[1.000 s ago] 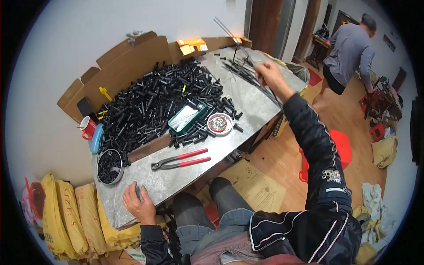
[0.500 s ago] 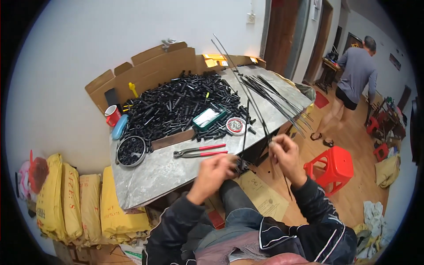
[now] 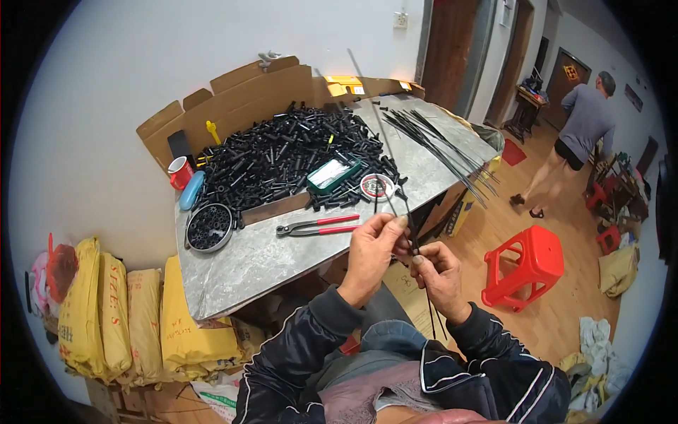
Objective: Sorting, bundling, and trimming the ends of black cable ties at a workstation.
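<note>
My left hand (image 3: 373, 249) is closed in a pinch on thin black rods (image 3: 368, 94), which rise well above the table's edge. Close beside it, my right hand (image 3: 439, 277) pinches the same rods lower down, and their ends hang below it. A dark piece shows on the rods between the two hands, too small to make out. Left of my hands, end-cutting pincers (image 3: 318, 225) with red handles lie on the grey table (image 3: 247, 272). Beyond my fingers stands a small round white tub (image 3: 377, 186) of small metal pieces.
A large heap of black tubular parts (image 3: 282, 155) covers the table's back, with a green-edged box (image 3: 333, 174) on it. More black rods (image 3: 441, 148) lie at right. A round tin (image 3: 210, 227) holds black rings. A red stool (image 3: 526, 265) stands right; a person (image 3: 586, 127) is beyond.
My left hand has moved up and right onto the rods, and my right hand has dropped slightly left to meet it. The person in the background has moved farther away.
</note>
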Tool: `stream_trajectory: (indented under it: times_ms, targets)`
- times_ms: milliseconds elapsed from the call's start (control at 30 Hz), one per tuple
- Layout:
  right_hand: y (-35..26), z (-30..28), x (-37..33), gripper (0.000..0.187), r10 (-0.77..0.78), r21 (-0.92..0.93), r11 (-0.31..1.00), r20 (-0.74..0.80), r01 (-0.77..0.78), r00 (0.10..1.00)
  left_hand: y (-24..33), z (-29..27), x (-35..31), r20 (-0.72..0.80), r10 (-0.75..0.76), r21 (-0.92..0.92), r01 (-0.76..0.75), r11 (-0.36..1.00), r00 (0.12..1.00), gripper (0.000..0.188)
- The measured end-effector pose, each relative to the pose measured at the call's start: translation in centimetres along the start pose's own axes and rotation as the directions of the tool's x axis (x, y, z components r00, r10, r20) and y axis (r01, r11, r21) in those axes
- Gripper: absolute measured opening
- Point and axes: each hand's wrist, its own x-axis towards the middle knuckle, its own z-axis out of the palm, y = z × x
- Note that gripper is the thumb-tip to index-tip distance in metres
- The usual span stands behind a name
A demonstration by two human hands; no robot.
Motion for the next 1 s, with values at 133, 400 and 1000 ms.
stream_trajectory:
  times_ms: [133, 400, 1000]
  targets:
    - [0.0, 0.0, -0.2, 0.008, -0.055, 0.0, 0.998, 0.033, 0.055, 0.998, 1.3, 0.5, 0.7, -0.116, 0.136, -0.088, -0.147, 0.985, 0.984, 0.013]
    - [0.1, -4.8, 2.8, 0.015, -0.5, -0.647, 0.636, 0.071, 0.421, 0.863, 9.5, -1.8, 0.1, -0.266, 0.558, 0.133, -0.543, 0.829, 0.786, 0.023]
    - [-9.7, -7.9, 7.7, 0.029, -0.703, -0.727, -0.109, 0.539, 0.678, 0.464, 7.5, -2.2, -2.8, 0.227, 0.013, 0.749, -0.183, 0.637, 0.974, 0.023]
